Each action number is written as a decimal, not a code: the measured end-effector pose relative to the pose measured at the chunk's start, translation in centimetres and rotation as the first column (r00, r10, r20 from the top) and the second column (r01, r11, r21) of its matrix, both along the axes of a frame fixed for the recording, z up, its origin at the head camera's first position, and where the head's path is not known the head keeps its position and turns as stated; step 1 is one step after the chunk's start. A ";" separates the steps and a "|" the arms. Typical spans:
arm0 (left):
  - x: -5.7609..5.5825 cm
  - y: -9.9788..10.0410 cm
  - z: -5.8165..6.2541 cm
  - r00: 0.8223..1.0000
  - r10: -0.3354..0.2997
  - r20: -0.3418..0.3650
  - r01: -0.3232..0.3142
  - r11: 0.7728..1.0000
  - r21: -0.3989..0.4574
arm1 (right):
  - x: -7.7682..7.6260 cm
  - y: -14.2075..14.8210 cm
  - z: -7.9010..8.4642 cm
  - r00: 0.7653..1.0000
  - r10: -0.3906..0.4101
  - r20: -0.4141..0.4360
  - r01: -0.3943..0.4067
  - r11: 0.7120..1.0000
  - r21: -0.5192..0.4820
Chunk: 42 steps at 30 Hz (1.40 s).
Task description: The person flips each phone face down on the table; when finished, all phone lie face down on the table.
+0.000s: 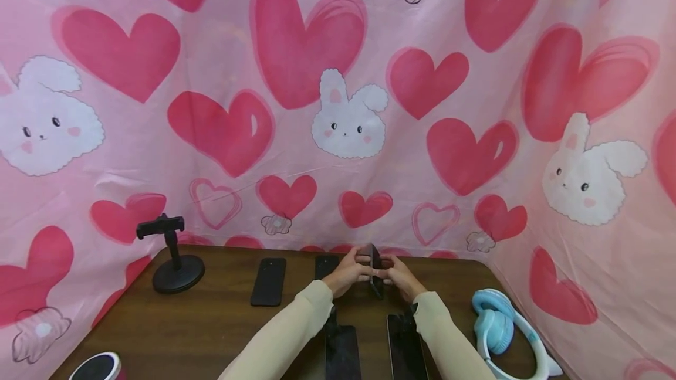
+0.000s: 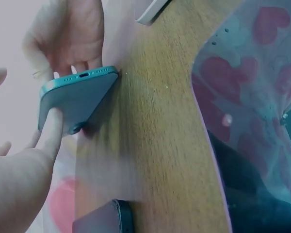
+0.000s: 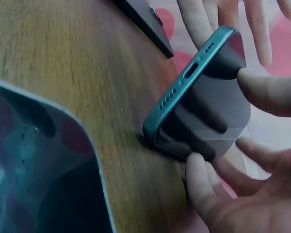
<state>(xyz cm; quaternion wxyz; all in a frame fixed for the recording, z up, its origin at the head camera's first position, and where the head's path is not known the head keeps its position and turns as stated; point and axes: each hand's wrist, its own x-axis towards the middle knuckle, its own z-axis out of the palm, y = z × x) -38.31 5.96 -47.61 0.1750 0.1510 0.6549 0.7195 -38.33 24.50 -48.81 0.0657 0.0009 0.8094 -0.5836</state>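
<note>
A smartphone (image 1: 375,268) with a teal frame is held on edge, close over the table, between both hands. My left hand (image 1: 347,271) grips it from the left; in the left wrist view one of its fingertips rests on the grey back of the phone (image 2: 77,99), near the camera bump. From the right, my right hand (image 1: 405,277) holds it, fingertips along the lower long edge in the right wrist view. There the dark glossy screen of the phone (image 3: 228,92) reflects fingers, and its charging port end faces the camera.
A black phone (image 1: 269,282) lies left of the hands, and another phone (image 1: 325,265) is partly behind the left hand. Two dark phones (image 1: 342,350) lie near the forearms. A black phone stand (image 1: 178,273), blue headphones (image 1: 496,330) and a round white-rimmed object (image 1: 97,366) surround them.
</note>
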 end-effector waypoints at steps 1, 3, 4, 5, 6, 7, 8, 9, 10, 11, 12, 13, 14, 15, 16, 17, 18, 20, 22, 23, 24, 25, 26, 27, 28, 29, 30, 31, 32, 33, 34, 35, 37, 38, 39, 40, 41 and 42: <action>0.0 0.1 0.0 1.000 -0.006 0.007 0.006 1.000 0.014 | 0.1 0.1 0.0 1.000 0.014 0.003 -0.014 1.000 -0.019; 0.0 0.4 -0.1 1.000 -0.009 0.008 0.009 1.000 0.026 | 0.3 0.4 -0.1 0.999 0.044 0.004 -0.043 0.996 -0.073; 0.0 0.5 -0.1 1.000 -0.009 0.012 0.008 0.999 0.031 | 0.3 0.5 -0.2 0.998 0.064 0.004 -0.063 0.992 -0.107; 0.0 0.6 -0.2 1.000 -0.008 0.008 0.008 0.999 0.034 | 0.3 0.7 -0.3 0.997 0.083 0.005 -0.082 0.987 -0.140; 0.0 0.6 -0.3 1.000 -0.006 0.006 0.006 0.999 0.035 | 0.3 0.8 -0.4 0.995 0.102 0.006 -0.100 0.980 -0.172; 0.0 0.7 -0.4 1.000 -0.008 0.002 0.008 0.999 0.036 | 0.3 1.0 -0.4 0.992 0.123 0.007 -0.119 0.972 -0.202; -0.1 0.8 -0.4 1.000 -0.008 -0.003 0.008 0.999 0.031 | 0.2 1.2 -0.5 0.989 0.145 0.001 -0.141 0.964 -0.225; -0.1 0.9 -0.5 1.000 -0.013 -0.008 0.013 1.000 0.025 | 0.2 1.3 -0.5 0.987 0.162 0.000 -0.157 0.956 -0.247; -0.1 0.9 -0.5 1.000 -0.019 -0.007 0.019 1.000 0.018 | 0.1 1.4 -0.4 0.985 0.174 -0.003 -0.169 0.949 -0.265; -0.1 1.0 -0.6 1.000 -0.026 -0.009 0.026 1.000 0.009 | 0.1 1.4 -0.4 0.983 0.182 -0.008 -0.177 0.944 -0.280; -0.1 1.0 -0.6 0.999 -0.035 -0.008 0.035 0.999 0.001 | 0.1 1.5 -0.3 0.982 0.188 -0.012 -0.184 0.938 -0.294; -0.1 1.0 -0.6 0.999 -0.043 -0.009 0.042 0.999 -0.009 | 0.1 1.5 -0.2 0.980 0.197 -0.019 -0.193 0.933 -0.304; -0.1 0.9 -0.6 0.999 -0.047 -0.010 0.047 0.999 -0.020 | 0.0 1.5 -0.1 0.979 0.201 -0.025 -0.198 0.928 -0.315; -0.1 0.9 -0.6 0.999 -0.051 -0.008 0.051 0.998 -0.027 | 0.0 1.5 -0.1 0.979 0.204 -0.026 -0.201 0.924 -0.325; -0.1 0.8 -0.5 0.999 -0.053 -0.003 0.052 0.998 -0.033 | 0.0 1.4 0.0 0.978 0.209 -0.029 -0.206 0.920 -0.333; -0.1 0.7 -0.5 0.999 -0.052 0.001 0.052 0.998 -0.036 | 0.0 1.4 0.0 0.976 0.214 -0.032 -0.213 0.918 -0.334; -0.1 0.7 -0.5 0.999 -0.054 0.001 0.054 0.998 -0.039 | -0.1 1.4 0.0 0.976 0.216 -0.034 -0.215 0.918 -0.334; -0.1 0.5 -0.5 0.998 -0.058 0.019 0.059 0.998 -0.038 | -0.1 1.4 0.0 0.974 0.222 -0.038 -0.222 0.917 -0.330; -0.1 0.4 -0.5 0.997 -0.071 0.041 0.073 0.997 -0.039 | 0.0 1.3 0.0 0.975 0.220 -0.038 -0.220 0.917 -0.331; -0.1 0.3 -0.5 0.995 -0.080 0.052 0.082 0.996 -0.041 | 0.0 1.3 -0.1 0.976 0.213 -0.037 -0.213 0.918 -0.335; 0.0 0.2 -0.5 0.994 -0.087 0.064 0.090 0.995 -0.044 | 0.0 1.3 -0.1 0.978 0.204 -0.038 -0.205 0.919 -0.338; 0.0 0.2 -0.6 0.993 -0.093 0.078 0.097 0.994 -0.049 | 0.0 1.3 -0.1 0.980 0.197 -0.040 -0.199 0.920 -0.337; 0.0 0.1 -0.7 0.992 -0.097 0.086 0.102 0.993 -0.056 | -0.1 1.2 -0.1 0.982 0.185 -0.041 -0.188 0.922 -0.338; 0.0 0.0 -0.7 0.990 -0.100 0.095 0.106 0.992 -0.063 | -0.1 1.2 -0.1 0.984 0.173 -0.042 -0.177 0.923 -0.343; 0.0 0.0 -0.7 0.989 -0.103 0.104 0.110 0.992 -0.067 | -0.1 1.2 -0.1 0.986 0.163 -0.043 -0.168 0.924 -0.344; 0.0 -0.1 -0.7 0.989 -0.103 0.108 0.111 0.991 -0.072 | -0.1 1.2 -0.1 0.987 0.154 -0.047 -0.160 0.926 -0.342; -0.1 -0.1 -0.7 0.988 -0.103 0.111 0.111 0.991 -0.073 | -0.1 1.2 0.0 0.988 0.146 -0.051 -0.155 0.928 -0.340; -0.1 -0.1 -0.7 0.988 -0.102 0.114 0.111 0.991 -0.075 | -0.1 1.2 0.0 0.989 0.141 -0.052 -0.150 0.929 -0.339; -0.1 -0.1 -0.7 0.988 -0.102 0.118 0.111 0.991 -0.073 | -0.1 1.2 0.1 0.989 0.139 -0.054 -0.149 0.929 -0.340; -0.1 -0.1 -0.6 0.988 -0.105 0.117 0.114 0.991 -0.074 | -0.1 1.3 0.1 0.989 0.138 -0.059 -0.150 0.929 -0.337; -0.1 -0.1 -0.6 0.987 -0.110 0.114 0.119 0.990 -0.074 | -0.1 1.3 0.2 0.990 0.130 -0.056 -0.141 0.931 -0.337; -0.1 0.0 -0.6 0.987 -0.115 0.114 0.124 0.989 -0.074 | -0.2 1.4 0.2 0.991 0.122 -0.053 -0.133 0.932 -0.338; 0.0 0.1 -0.6 0.985 -0.128 0.113 0.137 0.988 -0.075 | -0.2 1.4 0.2 0.993 0.107 -0.048 -0.116 0.935 -0.336; 0.0 0.1 -0.6 0.984 -0.136 0.113 0.144 0.987 -0.074 | -0.2 1.5 0.2 0.994 0.095 -0.045 -0.105 0.936 -0.336; 0.1 0.1 -0.6 0.984 -0.144 0.108 0.152 0.985 -0.077 | -0.2 1.5 0.2 0.996 0.078 -0.042 -0.087 0.937 -0.338; 0.1 0.2 -0.7 0.982 -0.149 0.113 0.158 0.985 -0.076 | -0.2 1.6 0.2 0.998 0.060 -0.037 -0.069 0.938 -0.340; 0.2 0.2 -0.8 0.981 -0.152 0.118 0.161 0.984 -0.075 | -0.2 1.6 0.1 0.998 0.044 -0.036 -0.054 0.939 -0.340; 0.2 0.2 -0.8 0.980 -0.154 0.122 0.164 0.984 -0.075 | -0.2 1.6 0.1 0.999 0.027 -0.037 -0.038 0.940 -0.339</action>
